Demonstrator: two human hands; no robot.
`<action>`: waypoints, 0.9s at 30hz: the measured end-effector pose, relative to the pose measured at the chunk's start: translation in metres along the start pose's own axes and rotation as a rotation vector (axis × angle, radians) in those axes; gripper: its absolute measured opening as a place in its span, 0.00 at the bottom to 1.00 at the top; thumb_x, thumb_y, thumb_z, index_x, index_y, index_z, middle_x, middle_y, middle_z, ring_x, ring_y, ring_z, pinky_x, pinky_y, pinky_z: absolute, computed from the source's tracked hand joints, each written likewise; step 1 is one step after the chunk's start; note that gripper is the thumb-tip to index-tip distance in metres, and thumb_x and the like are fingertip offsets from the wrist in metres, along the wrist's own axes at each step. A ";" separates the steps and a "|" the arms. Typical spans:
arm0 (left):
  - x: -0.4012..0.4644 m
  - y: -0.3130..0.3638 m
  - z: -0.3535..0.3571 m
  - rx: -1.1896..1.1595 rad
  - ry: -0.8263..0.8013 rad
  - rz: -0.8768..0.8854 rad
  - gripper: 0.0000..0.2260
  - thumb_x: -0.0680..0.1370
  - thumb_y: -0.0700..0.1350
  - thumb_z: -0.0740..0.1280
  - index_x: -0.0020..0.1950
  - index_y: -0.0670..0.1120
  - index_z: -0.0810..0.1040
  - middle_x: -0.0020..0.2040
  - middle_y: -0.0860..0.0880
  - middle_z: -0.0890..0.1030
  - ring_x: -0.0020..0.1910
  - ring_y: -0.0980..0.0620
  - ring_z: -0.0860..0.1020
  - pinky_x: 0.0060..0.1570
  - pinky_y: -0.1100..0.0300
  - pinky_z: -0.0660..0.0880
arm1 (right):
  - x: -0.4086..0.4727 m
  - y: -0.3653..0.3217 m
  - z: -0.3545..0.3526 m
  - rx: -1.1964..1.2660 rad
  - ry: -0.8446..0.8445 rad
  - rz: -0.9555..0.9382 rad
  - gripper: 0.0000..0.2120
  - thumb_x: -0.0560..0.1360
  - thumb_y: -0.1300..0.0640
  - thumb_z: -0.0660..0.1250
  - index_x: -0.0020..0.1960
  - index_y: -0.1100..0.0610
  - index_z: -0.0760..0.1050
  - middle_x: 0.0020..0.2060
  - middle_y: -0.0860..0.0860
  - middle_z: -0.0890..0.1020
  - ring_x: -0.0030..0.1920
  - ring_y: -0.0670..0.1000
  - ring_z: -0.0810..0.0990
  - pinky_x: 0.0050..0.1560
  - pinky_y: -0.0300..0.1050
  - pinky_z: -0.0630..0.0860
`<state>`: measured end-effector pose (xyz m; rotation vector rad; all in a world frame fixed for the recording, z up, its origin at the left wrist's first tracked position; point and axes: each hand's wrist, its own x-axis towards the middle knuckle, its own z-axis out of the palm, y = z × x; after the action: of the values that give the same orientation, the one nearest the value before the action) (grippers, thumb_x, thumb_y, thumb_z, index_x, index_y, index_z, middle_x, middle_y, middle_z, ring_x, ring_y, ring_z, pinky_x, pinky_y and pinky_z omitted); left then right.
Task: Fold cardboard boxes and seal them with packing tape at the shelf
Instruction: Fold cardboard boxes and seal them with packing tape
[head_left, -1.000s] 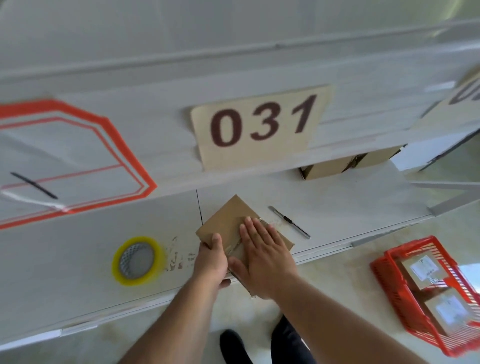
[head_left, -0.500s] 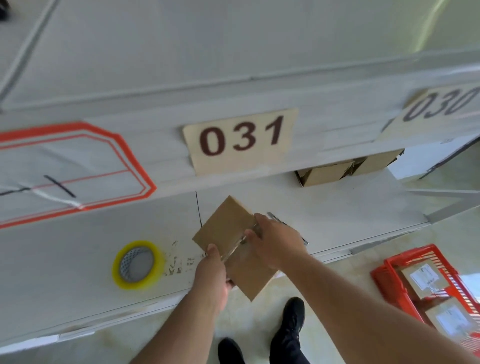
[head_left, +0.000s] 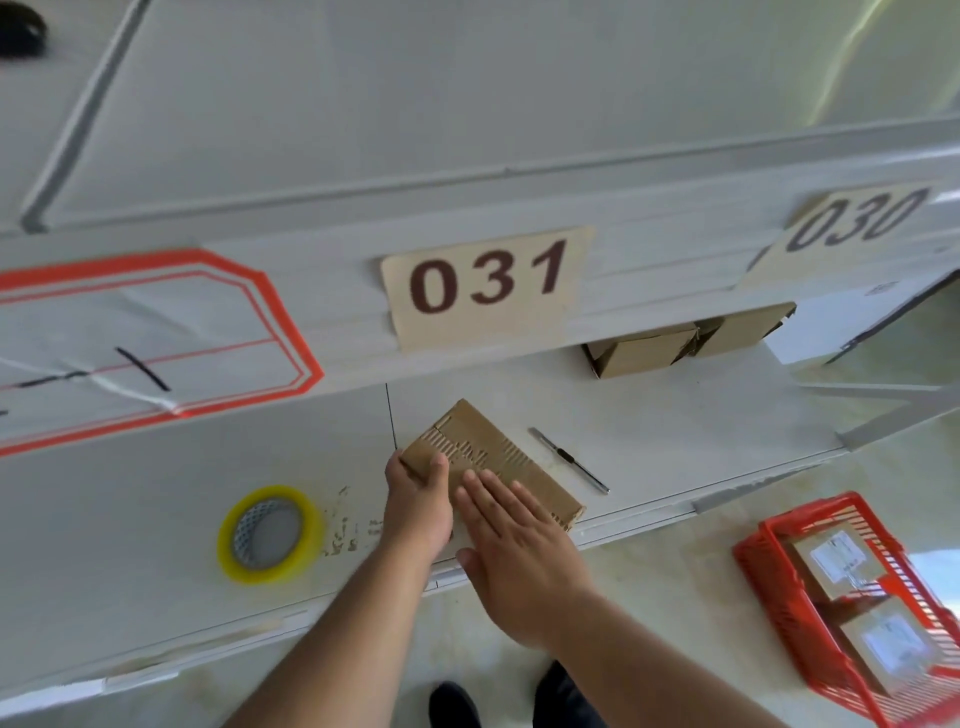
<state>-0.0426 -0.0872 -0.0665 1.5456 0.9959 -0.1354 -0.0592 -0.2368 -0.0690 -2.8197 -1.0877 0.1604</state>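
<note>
Box (head_left: 493, 457) turned edge-up | left hand (head_left: 420, 501) grips it | right hand (head_left: 511, 545) flat against it

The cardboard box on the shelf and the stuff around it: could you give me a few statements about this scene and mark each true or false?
1. The left hand holds the near-left end of the cardboard box in its grip. True.
2. The right hand is curled into a fist. False: its fingers lie straight and flat on the box.
3. The yellow tape roll sits on top of the box. False: it lies on the shelf, left of the hands.
4. A thin metal tool lies on the shelf to the right of the box. True.
5. The red basket stands on the shelf. False: it stands on the floor.
</note>
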 end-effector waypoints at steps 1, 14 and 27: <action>-0.002 0.000 0.000 -0.004 0.001 0.010 0.27 0.82 0.63 0.62 0.78 0.57 0.60 0.67 0.50 0.76 0.60 0.44 0.78 0.61 0.39 0.79 | 0.002 0.004 0.002 0.005 -0.009 0.010 0.29 0.85 0.42 0.50 0.81 0.57 0.65 0.81 0.52 0.65 0.82 0.51 0.58 0.78 0.52 0.53; -0.007 0.003 -0.001 -0.030 -0.004 -0.033 0.25 0.83 0.62 0.62 0.77 0.58 0.61 0.66 0.53 0.76 0.60 0.45 0.77 0.56 0.40 0.82 | 0.054 0.032 -0.026 0.269 -0.221 0.499 0.38 0.83 0.33 0.41 0.85 0.54 0.44 0.83 0.53 0.58 0.80 0.56 0.62 0.75 0.57 0.66; -0.037 -0.045 0.009 -0.444 -0.108 -0.301 0.13 0.86 0.44 0.60 0.64 0.45 0.81 0.53 0.44 0.87 0.56 0.44 0.84 0.59 0.44 0.81 | 0.008 -0.004 -0.021 0.216 -0.252 0.109 0.28 0.87 0.46 0.45 0.85 0.50 0.47 0.81 0.45 0.43 0.83 0.48 0.44 0.83 0.52 0.49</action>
<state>-0.0910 -0.1179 -0.0812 0.9719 1.0831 -0.1911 -0.0531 -0.2300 -0.0481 -2.7131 -0.8957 0.6189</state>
